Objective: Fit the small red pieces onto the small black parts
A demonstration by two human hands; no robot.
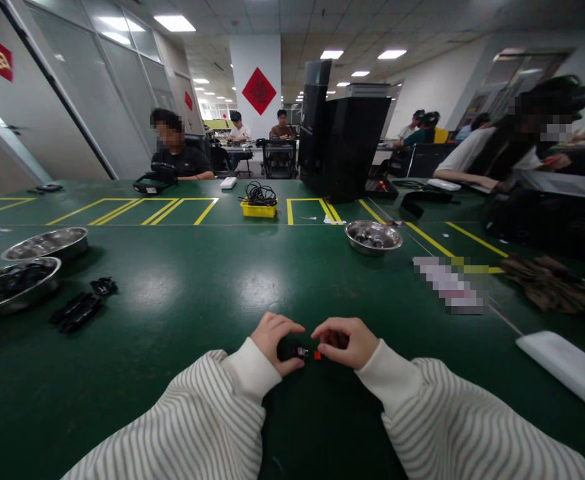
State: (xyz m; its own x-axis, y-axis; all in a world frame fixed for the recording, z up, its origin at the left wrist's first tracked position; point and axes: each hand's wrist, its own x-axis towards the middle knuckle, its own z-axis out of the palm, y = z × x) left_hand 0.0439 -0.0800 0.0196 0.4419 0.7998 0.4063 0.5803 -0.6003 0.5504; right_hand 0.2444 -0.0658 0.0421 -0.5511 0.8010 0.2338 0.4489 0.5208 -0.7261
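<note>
My left hand point(275, 341) rests on the green table point(212, 293) near its front edge, fingers curled and pinching a small black part point(300, 351). My right hand point(346, 341) lies right beside it, fingers closed in a pinch over a tiny red piece point(317, 355). The two hands almost touch, with the black part and the red piece between them. Both arms wear striped white sleeves.
Two metal bowls point(47, 243) with dark parts and loose black parts point(79, 308) lie at the left. A third metal bowl point(373, 237) stands right of centre. A yellow tray of cables point(259, 208), a black box point(342, 143), brown gloves point(555, 283) and a white slab point(567, 367) are around. People sit at the far and right edges.
</note>
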